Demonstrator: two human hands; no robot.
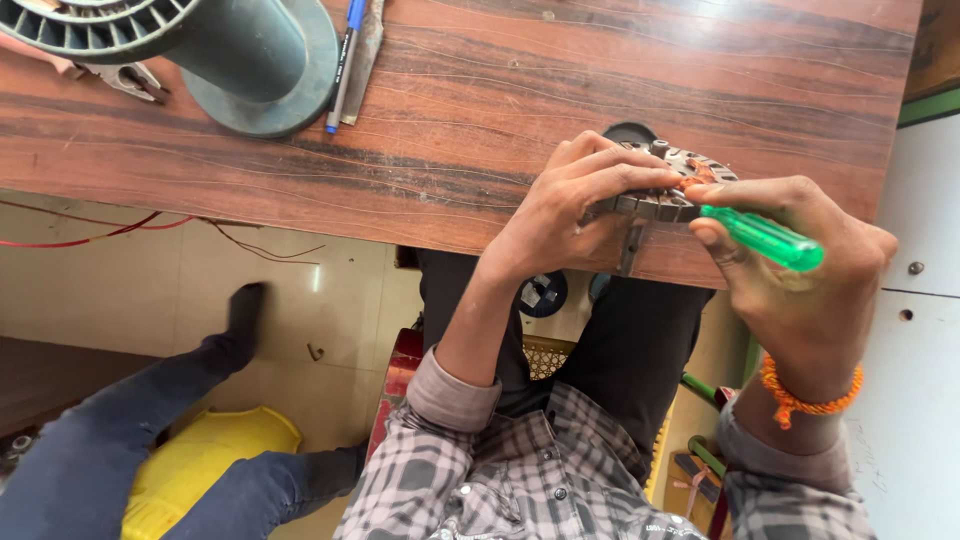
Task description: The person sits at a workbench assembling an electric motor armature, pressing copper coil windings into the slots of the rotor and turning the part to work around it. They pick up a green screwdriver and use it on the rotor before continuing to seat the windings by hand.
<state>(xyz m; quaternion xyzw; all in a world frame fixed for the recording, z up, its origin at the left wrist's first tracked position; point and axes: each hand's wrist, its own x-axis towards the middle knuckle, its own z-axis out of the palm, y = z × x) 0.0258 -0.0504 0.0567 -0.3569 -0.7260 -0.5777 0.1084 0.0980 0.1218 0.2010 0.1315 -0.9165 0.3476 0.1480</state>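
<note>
Holding a round metal motor stator [668, 180] right at the near edge of the wooden counter [600, 70], partly hanging past the lip. Left hand [570, 210] draped over its near-left side, fingers [625, 178] curled and pressed onto the rim, thumb tucked under by the counter edge. Right hand [800, 265] closed around a green-handled screwdriver [765, 238], fingers wrapped tight on the handle, tip end pointing into the copper windings on top of the stator. Orange bead bracelet [805, 395] on that wrist.

Plenty of bare wood further in and off to the left, so loads of room to slide things that way. Much tighter on the right: counter ends close by, with a white cabinet panel [920, 300] right up against that side. Nothing underneath the overhang but lap and floor.

Way off at the far left corner, well apart from the hands: a big grey-green spool [235, 55], a blue pen [345, 65] just beside its base, and some metal pliers [125, 78] peeking out under it. Red wires [90, 232] trailing below the counter edge. Down left, somebody else's legs in dark trousers [120, 430] next to a yellow tub [205, 460] on the floor, not in the way.
</note>
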